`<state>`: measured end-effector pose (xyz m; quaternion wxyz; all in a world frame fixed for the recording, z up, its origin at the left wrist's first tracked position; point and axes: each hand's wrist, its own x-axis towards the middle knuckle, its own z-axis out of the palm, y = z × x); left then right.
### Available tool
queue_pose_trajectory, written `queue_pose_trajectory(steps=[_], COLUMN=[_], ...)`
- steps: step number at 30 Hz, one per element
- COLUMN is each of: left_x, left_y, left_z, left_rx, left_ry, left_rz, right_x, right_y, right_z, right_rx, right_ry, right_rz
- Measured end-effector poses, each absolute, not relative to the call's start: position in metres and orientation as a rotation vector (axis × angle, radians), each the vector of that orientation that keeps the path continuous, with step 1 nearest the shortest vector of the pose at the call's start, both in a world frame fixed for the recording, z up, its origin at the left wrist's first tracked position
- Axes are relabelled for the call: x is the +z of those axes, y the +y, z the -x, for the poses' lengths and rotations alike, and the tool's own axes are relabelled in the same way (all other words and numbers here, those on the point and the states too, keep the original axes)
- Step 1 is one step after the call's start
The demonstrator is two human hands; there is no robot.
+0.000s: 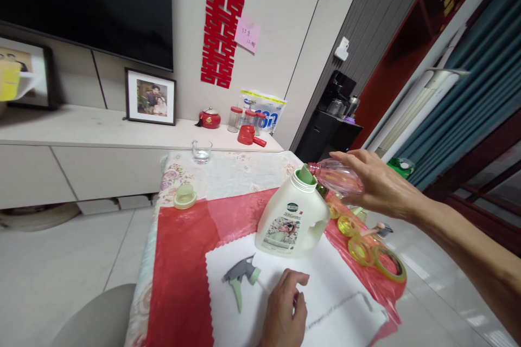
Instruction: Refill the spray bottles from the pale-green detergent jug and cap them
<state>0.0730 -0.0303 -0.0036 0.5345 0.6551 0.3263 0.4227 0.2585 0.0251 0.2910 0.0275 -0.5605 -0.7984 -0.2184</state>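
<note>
My right hand (362, 173) is wrapped round a clear spray bottle body (337, 176), tilted on its side. Its pinkish neck meets the green spout (305, 173) of a white detergent jug (291, 217). The jug stands upright on a white scalloped sheet (228, 331). On that sheet, to the jug's front left, lies a grey and green trigger sprayer (240, 276). My left hand (287, 309) rests beside the sprayer, over its thin tube, with loosely bent fingers apart and nothing visible between them.
Red plastic (179, 260) covers part of the table. Translucent green cap (184, 197) and glass cup (202, 150) stand left. Tape rolls (389, 264) line the right edge. Behind, a cabinet (81, 124) bears framed photos (151, 97), jars (235, 119) and a red pot (210, 118).
</note>
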Motion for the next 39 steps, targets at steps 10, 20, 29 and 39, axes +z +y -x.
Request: queue_pose_trajectory(steps=[10, 20, 29, 39], left_x=[-0.004, -0.005, -0.005, -0.008], left_y=[-0.031, -0.03, -0.029, -0.028], left_z=[-0.073, -0.073, -0.071, -0.074], left_rx=[1.041, 1.002, 0.979, 0.964], left_ry=[0.776, 0.763, 0.749, 0.753], left_rz=[-1.525, -1.583, -1.603, -1.635], right_x=[0.292, 0.295, 0.3, 0.303], right_y=[0.026, 0.026, 0.026, 0.026], right_z=[-0.257, -0.257, -0.258, -0.258], right_rx=[-0.727, -0.751, -0.716, -0.751], right_ry=[-2.471, -2.472, -2.489, -2.498], right_rz=[1.723, 1.744, 1.781, 1.793])
